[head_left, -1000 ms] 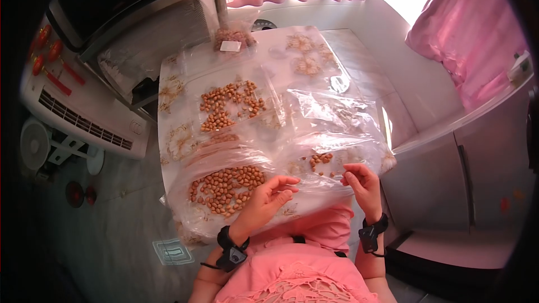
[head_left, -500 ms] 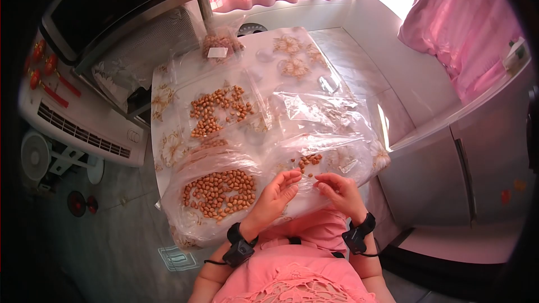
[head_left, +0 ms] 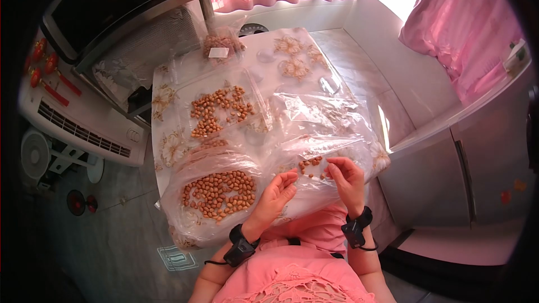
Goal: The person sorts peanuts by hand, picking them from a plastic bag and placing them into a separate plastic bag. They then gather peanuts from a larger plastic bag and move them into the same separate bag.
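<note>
My left hand (head_left: 273, 197) hovers at the near edge of the right clear plastic bag (head_left: 281, 157), fingers curled towards the thumb; whatever they hold is hidden. To its right, my right hand (head_left: 348, 184) has thumb and forefinger pinched together beside a small group of peanuts (head_left: 310, 165) on that bag. A small brown peanut seems to sit at those fingertips. Left of my hands, an open clear bag (head_left: 188, 213) holds many skinned-red peanuts (head_left: 224, 191). Behind it, more peanuts (head_left: 216, 113) lie spread on another flat clear bag.
The table (head_left: 164, 148) has a floral cover. At its far side stands a filled bag (head_left: 223, 44) with a white label. A microwave (head_left: 104, 3) on a rack is at the back left, a white heater (head_left: 84, 129) at the left, grey cabinets (head_left: 432, 182) at the right.
My right hand has moved up and slightly right, and its fingers have closed into a pinch by the small peanut group. My left hand stays nearly in place.
</note>
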### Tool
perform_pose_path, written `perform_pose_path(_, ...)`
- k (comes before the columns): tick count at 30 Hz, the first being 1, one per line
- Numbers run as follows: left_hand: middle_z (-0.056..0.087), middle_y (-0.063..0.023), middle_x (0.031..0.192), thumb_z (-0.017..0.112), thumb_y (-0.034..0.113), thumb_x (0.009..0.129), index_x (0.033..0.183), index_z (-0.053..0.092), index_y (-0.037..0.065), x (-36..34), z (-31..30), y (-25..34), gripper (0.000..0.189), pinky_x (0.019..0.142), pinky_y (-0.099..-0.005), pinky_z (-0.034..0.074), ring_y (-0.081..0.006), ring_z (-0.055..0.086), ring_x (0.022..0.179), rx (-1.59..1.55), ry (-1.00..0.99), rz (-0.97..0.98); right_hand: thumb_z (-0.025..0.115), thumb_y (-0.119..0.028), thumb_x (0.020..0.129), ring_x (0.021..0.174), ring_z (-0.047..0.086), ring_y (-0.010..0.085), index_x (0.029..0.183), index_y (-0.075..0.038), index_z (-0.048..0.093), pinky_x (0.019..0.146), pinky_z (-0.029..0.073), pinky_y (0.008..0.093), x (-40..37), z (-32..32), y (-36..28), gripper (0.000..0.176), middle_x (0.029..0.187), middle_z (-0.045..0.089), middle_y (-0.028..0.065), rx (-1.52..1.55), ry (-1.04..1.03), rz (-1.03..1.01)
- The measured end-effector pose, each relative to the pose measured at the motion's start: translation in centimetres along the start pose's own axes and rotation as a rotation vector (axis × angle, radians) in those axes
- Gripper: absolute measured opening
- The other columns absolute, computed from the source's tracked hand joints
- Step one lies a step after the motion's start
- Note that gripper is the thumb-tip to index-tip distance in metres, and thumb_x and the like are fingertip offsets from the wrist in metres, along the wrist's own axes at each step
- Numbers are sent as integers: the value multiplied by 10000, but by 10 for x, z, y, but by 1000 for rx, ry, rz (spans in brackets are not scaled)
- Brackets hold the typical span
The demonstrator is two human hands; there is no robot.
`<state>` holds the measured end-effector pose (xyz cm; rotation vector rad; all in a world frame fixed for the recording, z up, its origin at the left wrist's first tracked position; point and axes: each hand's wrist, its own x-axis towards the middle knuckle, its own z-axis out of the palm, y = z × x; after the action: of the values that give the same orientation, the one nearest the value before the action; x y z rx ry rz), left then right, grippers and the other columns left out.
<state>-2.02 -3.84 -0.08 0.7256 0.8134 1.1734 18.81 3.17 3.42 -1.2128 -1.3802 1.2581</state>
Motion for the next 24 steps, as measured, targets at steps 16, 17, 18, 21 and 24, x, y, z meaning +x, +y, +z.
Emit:
perform_pose_path(16,403,-113,1552,569,68,1028,1361,485,3,0,4,-1,349,1210,-316,282,-169,396,1423,33,16,7,683,-27,960,758,640,67,1078,26,695,692,522,215,1,10,40,129,899,711,20,100,119,-80)
perform_pose_path(17,402,-115,1553,571,65,1027,1360,485,2,0,4,0,350,1211,-316,280,-169,395,1423,37,16,4,686,-28,959,755,638,66,1077,27,693,688,521,215,1,11,40,130,896,710,19,99,125,-82)
perform_pose_path(18,402,-115,1553,571,65,1027,1360,485,2,1,4,-1,350,1211,-316,280,-169,395,1423,39,13,1,686,-28,959,755,638,66,1077,27,693,688,521,215,1,11,39,130,896,710,19,99,129,-82)
perform_pose_path(21,403,-113,1551,575,65,1025,1361,483,3,0,4,-1,354,1212,-317,279,-168,395,1423,27,18,-2,689,-28,956,755,639,64,1078,28,691,688,523,216,1,11,38,134,897,710,18,97,130,-90)
perform_pose_path(24,405,-112,1549,579,66,1024,1362,483,5,0,3,0,356,1211,-315,278,-168,399,1420,26,22,-8,694,-31,953,756,641,65,1078,29,692,687,526,216,1,11,38,138,894,710,18,81,127,-93)
